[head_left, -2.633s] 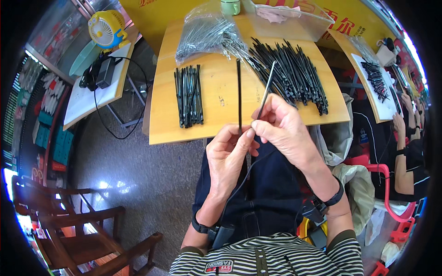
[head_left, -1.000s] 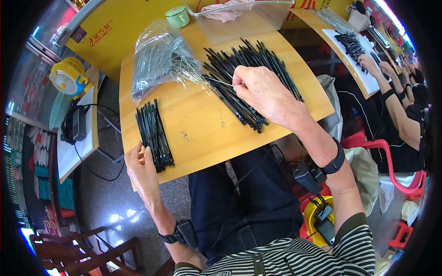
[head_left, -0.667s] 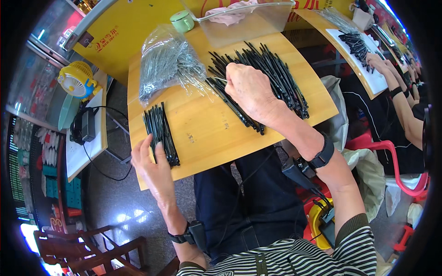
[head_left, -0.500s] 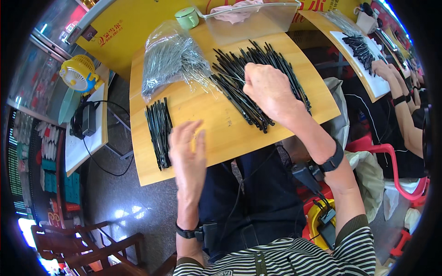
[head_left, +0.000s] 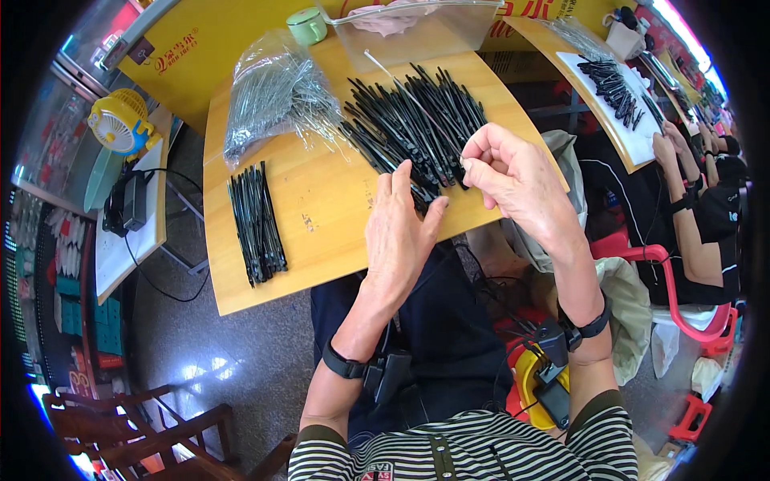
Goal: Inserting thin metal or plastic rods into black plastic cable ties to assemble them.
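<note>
Between the thumb and fingers of my right hand (head_left: 517, 180) is one end of a thin silvery rod (head_left: 407, 94). The rod slants up and away to the left over a large pile of slender black sticks (head_left: 385, 112). My left hand (head_left: 399, 232) is at the near edge of that pile, thumb and fingers apart, with nothing visible in it. Whether its fingertips touch the sticks I cannot tell. A smaller, neat bundle of black sticks (head_left: 257, 224) lies at the left of the table. Behind it rests a clear plastic bag (head_left: 269, 88) spilling thin silvery rods.
A clear plastic bin (head_left: 417, 40) with pink cloth and a green mug (head_left: 307, 26) stand at the table's (head_left: 321, 216) far edge. A yellow fan (head_left: 120, 120) is on a side table at left. At right, another person's hands work beside a white board (head_left: 609, 112) with black pieces.
My left hand has moved right, from beside the small bundle to the large pile. My right hand has drawn back toward me, and the silvery rod now shows at full length.
</note>
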A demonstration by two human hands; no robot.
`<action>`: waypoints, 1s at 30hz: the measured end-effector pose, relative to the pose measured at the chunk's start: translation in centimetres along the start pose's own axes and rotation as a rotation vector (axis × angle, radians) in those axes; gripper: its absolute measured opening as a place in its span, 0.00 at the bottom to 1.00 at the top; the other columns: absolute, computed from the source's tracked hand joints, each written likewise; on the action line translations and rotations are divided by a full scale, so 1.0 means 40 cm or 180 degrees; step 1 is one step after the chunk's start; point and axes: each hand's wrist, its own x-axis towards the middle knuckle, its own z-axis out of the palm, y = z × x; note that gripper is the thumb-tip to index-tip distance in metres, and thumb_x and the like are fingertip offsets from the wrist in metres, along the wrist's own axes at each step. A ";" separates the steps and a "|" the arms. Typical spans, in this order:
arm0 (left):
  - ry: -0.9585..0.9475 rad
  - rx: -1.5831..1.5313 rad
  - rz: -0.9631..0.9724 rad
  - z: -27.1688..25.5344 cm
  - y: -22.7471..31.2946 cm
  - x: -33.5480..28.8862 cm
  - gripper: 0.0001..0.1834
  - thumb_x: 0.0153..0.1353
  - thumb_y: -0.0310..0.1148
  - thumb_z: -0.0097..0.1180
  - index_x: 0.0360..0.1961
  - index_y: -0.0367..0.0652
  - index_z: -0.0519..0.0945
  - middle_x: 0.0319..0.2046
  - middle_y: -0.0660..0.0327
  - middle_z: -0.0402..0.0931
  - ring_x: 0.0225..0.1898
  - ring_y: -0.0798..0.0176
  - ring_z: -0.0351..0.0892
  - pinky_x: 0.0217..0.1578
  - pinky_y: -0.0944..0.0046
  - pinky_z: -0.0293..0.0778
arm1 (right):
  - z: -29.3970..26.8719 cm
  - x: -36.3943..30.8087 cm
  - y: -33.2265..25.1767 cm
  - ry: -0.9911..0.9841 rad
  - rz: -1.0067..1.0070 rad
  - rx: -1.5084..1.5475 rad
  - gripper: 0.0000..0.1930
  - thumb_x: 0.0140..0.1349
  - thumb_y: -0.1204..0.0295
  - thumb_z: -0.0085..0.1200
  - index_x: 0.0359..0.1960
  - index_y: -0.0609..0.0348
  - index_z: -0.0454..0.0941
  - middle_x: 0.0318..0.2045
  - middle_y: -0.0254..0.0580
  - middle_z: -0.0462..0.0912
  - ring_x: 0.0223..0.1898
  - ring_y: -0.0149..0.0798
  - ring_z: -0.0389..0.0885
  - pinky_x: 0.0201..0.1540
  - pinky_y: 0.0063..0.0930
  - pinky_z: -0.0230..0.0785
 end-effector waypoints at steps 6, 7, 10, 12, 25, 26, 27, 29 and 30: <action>-0.0078 -0.1179 -0.0790 -0.004 -0.005 -0.005 0.29 0.53 0.23 0.55 0.57 0.33 0.62 0.31 0.62 0.65 0.26 0.73 0.69 0.25 0.73 0.69 | 0.020 -0.030 0.040 -0.0153 0.0078 0.0584 0.04 0.57 0.76 0.49 0.31 0.63 0.69 0.21 0.35 0.74 0.21 0.23 0.69 0.23 0.17 0.63; -0.0088 -0.1403 -0.0908 -0.011 -0.003 -0.006 0.30 0.53 0.22 0.54 0.58 0.34 0.60 0.31 0.62 0.66 0.28 0.71 0.71 0.27 0.73 0.71 | 0.022 -0.032 0.044 -0.0150 0.0077 0.0586 0.04 0.57 0.76 0.49 0.31 0.63 0.69 0.21 0.35 0.74 0.21 0.23 0.69 0.23 0.17 0.63; -0.0069 -0.2926 -0.1475 -0.024 -0.018 -0.019 0.31 0.53 0.22 0.55 0.58 0.32 0.59 0.32 0.61 0.66 0.30 0.70 0.73 0.30 0.73 0.72 | 0.037 -0.045 0.056 -0.0309 0.0195 0.0761 0.05 0.58 0.76 0.48 0.34 0.62 0.68 0.21 0.35 0.75 0.19 0.23 0.69 0.21 0.17 0.62; -0.0182 -0.3141 -0.1698 -0.048 -0.024 -0.025 0.29 0.54 0.22 0.54 0.57 0.31 0.60 0.33 0.60 0.68 0.32 0.69 0.74 0.33 0.72 0.73 | 0.044 -0.051 0.057 -0.0298 0.0210 0.0735 0.04 0.59 0.76 0.46 0.35 0.62 0.68 0.20 0.35 0.75 0.18 0.22 0.68 0.20 0.16 0.61; -0.0331 -0.3421 -0.1728 -0.100 -0.027 -0.053 0.15 0.55 0.24 0.53 0.45 0.33 0.70 0.33 0.61 0.70 0.30 0.70 0.73 0.32 0.72 0.71 | 0.149 0.008 0.112 -0.0259 -0.0360 -0.0470 0.11 0.57 0.71 0.48 0.36 0.66 0.77 0.22 0.45 0.80 0.22 0.34 0.78 0.28 0.26 0.70; -0.0330 -0.3390 -0.1678 -0.105 -0.028 -0.053 0.15 0.55 0.23 0.52 0.44 0.33 0.70 0.32 0.61 0.70 0.30 0.70 0.73 0.31 0.72 0.71 | 0.156 0.028 0.113 -0.0229 -0.0283 -0.0524 0.13 0.58 0.69 0.48 0.39 0.65 0.77 0.20 0.40 0.78 0.21 0.29 0.75 0.26 0.23 0.67; -0.0329 -0.3358 -0.1628 -0.112 -0.029 -0.053 0.14 0.55 0.23 0.52 0.44 0.33 0.70 0.32 0.62 0.69 0.30 0.71 0.72 0.30 0.72 0.70 | 0.160 0.043 0.113 -0.0198 -0.0206 -0.0577 0.15 0.58 0.68 0.48 0.42 0.64 0.77 0.18 0.35 0.76 0.20 0.25 0.72 0.24 0.20 0.65; -0.0363 -0.3380 -0.1598 -0.130 -0.034 -0.067 0.14 0.55 0.23 0.52 0.44 0.33 0.70 0.32 0.62 0.69 0.29 0.71 0.72 0.30 0.72 0.70 | 0.165 0.065 0.116 -0.0185 -0.0195 -0.0559 0.16 0.57 0.68 0.48 0.44 0.64 0.77 0.18 0.35 0.76 0.20 0.25 0.72 0.24 0.21 0.65; -0.0405 -0.3405 -0.1605 -0.139 -0.038 -0.080 0.14 0.55 0.23 0.52 0.44 0.33 0.70 0.32 0.62 0.69 0.29 0.71 0.72 0.29 0.72 0.69 | 0.169 0.069 0.117 -0.0188 -0.0152 -0.0540 0.17 0.57 0.67 0.47 0.45 0.63 0.77 0.17 0.36 0.76 0.20 0.26 0.73 0.25 0.21 0.66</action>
